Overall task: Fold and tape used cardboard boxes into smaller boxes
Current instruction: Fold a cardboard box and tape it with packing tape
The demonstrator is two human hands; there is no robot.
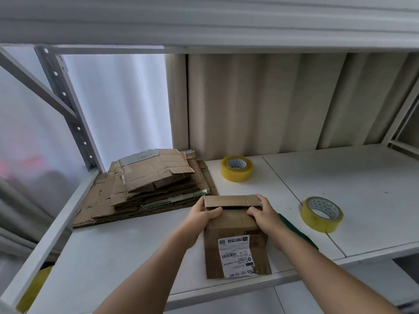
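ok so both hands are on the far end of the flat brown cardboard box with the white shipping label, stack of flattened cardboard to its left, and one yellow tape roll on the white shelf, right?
Not quite: the head view shows two yellow tape rolls, one behind the flat brown cardboard box and one to its right. The rest holds: left hand and right hand grip its far end, stack of flattened cardboard left, white shelf.

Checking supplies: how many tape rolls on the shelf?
2. One yellow tape roll lies flat at the back, right of the flattened cardboard stack. The other yellow tape roll sits tilted, right of the right hand.

White metal shelf point(136, 252), corrugated wall point(272, 105)
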